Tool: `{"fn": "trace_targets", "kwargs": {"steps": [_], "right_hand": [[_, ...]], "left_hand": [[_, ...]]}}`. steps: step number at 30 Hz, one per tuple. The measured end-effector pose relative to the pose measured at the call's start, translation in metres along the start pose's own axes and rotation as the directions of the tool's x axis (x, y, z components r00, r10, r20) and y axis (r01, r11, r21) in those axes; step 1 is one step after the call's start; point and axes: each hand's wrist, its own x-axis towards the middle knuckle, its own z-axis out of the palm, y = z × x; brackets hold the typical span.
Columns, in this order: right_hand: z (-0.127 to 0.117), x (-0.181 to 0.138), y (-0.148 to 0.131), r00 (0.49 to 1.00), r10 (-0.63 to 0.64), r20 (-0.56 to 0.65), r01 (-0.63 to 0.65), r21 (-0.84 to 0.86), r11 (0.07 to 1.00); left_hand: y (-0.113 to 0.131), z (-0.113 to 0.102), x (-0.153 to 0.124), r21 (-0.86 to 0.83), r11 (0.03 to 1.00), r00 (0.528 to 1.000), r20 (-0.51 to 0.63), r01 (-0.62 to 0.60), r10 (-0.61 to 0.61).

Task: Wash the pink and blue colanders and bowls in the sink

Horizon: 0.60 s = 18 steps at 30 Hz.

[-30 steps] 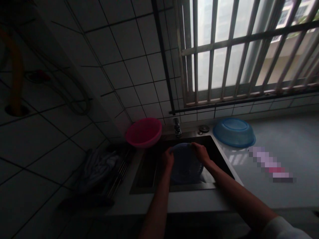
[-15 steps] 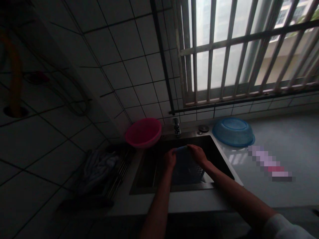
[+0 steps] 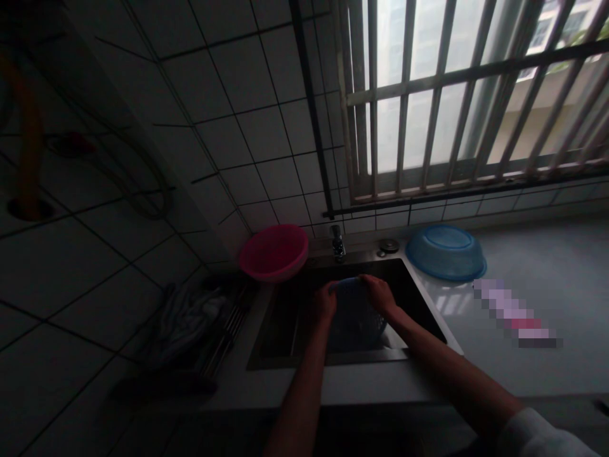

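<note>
Over the sink (image 3: 271,363), a dark blue plastic basket (image 3: 356,320) with small holes in its side is held tilted, its rim raised at the far side. My left hand (image 3: 325,302) is closed on the left part of that rim. Gripping the same rim farther right is my right hand (image 3: 378,293). The basket's lower part is deep in shadow, and what it holds, if anything, cannot be made out. Something pale lies in the sink just right of the basket. Behind the hands stands the metal faucet (image 3: 337,244).
A pink basin (image 3: 275,252) leans at the sink's back left corner. An upturned blue basin (image 3: 446,252) rests on the counter (image 3: 547,260) to the right, near a blurred-out item. At left, a crumpled cloth (image 3: 193,317) lies by a dark rack. A barred window (image 3: 432,82) is above.
The basket has shifted very slightly in both hands, its perforated right side turning a little. Both hands keep their hold on the rim.
</note>
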Motion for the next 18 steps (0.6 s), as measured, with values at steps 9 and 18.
{"fn": "trace_targets", "kwargs": {"steps": [9, 18], "right_hand": [[0.001, 0.008, 0.005, 1.0, 0.002, 0.017, -0.004, 0.074, 0.997], [0.003, 0.001, 0.002, 0.999, -0.046, -0.005, 0.046, 0.107, 0.993]], "left_hand": [[0.004, -0.012, -0.007, 0.028, 0.997, 0.996, -0.055, 0.069, -0.068], [0.001, -0.004, -0.004, -0.023, 1.0, 1.0, 0.024, 0.013, -0.013]]}}
